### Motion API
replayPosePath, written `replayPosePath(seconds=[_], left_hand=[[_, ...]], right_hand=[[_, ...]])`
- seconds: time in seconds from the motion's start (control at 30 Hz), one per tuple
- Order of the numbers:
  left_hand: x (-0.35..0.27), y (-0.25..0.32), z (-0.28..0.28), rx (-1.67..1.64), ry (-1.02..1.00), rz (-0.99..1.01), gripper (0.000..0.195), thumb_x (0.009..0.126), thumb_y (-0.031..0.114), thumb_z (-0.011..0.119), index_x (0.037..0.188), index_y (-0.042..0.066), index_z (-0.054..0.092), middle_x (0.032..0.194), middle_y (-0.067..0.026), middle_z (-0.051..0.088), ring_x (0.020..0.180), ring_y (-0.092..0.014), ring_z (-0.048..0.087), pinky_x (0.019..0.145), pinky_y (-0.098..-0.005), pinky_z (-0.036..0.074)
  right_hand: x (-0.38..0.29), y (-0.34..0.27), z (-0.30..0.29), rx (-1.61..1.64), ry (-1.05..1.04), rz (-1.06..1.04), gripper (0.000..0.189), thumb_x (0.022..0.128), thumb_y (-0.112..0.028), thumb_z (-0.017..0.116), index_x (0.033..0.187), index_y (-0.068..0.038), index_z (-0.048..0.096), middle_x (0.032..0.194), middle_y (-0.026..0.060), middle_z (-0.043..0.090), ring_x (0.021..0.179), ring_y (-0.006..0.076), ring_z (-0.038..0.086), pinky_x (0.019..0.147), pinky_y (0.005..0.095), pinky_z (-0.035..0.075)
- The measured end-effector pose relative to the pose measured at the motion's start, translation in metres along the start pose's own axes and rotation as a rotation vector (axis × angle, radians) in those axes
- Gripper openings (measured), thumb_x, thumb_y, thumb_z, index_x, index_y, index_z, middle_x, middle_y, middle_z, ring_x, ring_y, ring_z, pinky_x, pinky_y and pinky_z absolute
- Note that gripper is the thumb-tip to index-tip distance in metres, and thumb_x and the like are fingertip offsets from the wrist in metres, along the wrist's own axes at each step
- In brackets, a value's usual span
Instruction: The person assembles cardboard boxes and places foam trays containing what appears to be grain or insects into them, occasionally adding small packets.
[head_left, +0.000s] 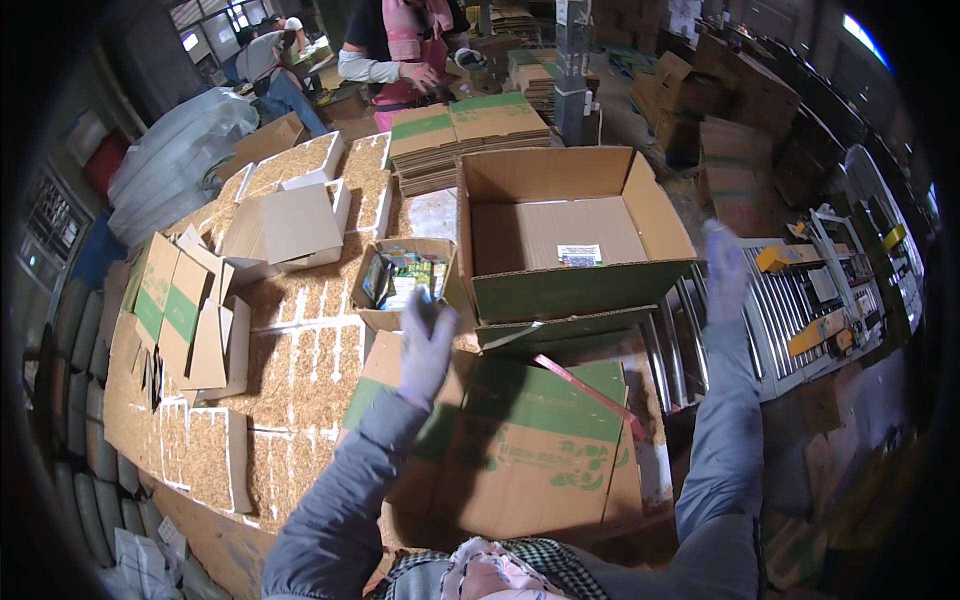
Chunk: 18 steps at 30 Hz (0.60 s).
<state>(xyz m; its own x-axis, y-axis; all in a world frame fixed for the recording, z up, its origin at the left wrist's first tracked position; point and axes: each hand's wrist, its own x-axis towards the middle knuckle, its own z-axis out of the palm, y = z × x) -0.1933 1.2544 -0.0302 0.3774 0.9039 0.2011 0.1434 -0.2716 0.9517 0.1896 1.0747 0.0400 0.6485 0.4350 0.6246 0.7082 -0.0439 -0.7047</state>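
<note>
A large cardboard box (577, 292) stands open-topped in front of me, with a small printed card (579, 256) on its bottom. My left hand (429, 349), in a pale glove, is raised just below a small carton (405, 313) of printed packets (416, 277); its fingers look apart and I see nothing held. My right hand (726, 262), gloved and blurred, is right of the large box, above the roller conveyor (686, 337); its fingers cannot be made out. Flat green-banded cardboard boxes (525, 450) lie nearest me, with a pink strip (589, 396) across them.
White trays (292, 367) filled with brown granular material cover the left side, with loose cardboard pieces (180, 300) on them. Folded cartons (472, 135) are stacked behind. A taping machine (817, 292) stands right. Across the table is a co-worker (405, 67); others are farther back.
</note>
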Motion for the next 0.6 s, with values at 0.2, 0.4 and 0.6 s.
replayPosePath(seconds=[0.2, 0.4, 0.6], left_hand=[[-0.043, 0.006, 0.052, 0.553, -0.08, -0.019, 0.092, 0.079, 0.036, 0.07, 0.141, -0.006, 0.017, 0.132, -0.0281, 0.04, 0.121, -0.04, 0.044, 0.099, -0.0429, 0.038], [-0.057, 0.038, -0.037, -0.148, -0.113, -0.173, 0.016, 0.091, 0.015, 0.058, 0.1, 0.002, 0.061, 0.08, -0.003, 0.061, 0.069, -0.012, 0.057, 0.063, -0.0259, 0.048], [-0.175, 0.085, -0.257, -0.488, 0.102, -0.254, 0.023, 0.091, 0.017, 0.058, 0.105, 0.0, 0.053, 0.087, -0.0062, 0.054, 0.07, -0.014, 0.052, 0.066, -0.0267, 0.047]], right_hand=[[-0.038, -0.17, 0.048, -0.377, -0.362, -0.562, 0.042, 0.08, -0.042, 0.066, 0.111, -0.013, 0.062, 0.102, 0.008, 0.061, 0.1, 0.0245, 0.056, 0.1, 0.0427, 0.035], [-0.054, -0.155, 0.059, -0.562, -0.276, -0.596, 0.047, 0.076, -0.048, 0.066, 0.111, -0.017, 0.062, 0.095, 0.004, 0.06, 0.095, 0.0241, 0.053, 0.092, 0.0435, 0.035], [-0.058, -0.153, 0.061, -0.576, -0.259, -0.642, 0.048, 0.078, -0.05, 0.064, 0.113, -0.017, 0.062, 0.094, 0.0062, 0.06, 0.097, 0.0269, 0.053, 0.093, 0.0442, 0.034]])
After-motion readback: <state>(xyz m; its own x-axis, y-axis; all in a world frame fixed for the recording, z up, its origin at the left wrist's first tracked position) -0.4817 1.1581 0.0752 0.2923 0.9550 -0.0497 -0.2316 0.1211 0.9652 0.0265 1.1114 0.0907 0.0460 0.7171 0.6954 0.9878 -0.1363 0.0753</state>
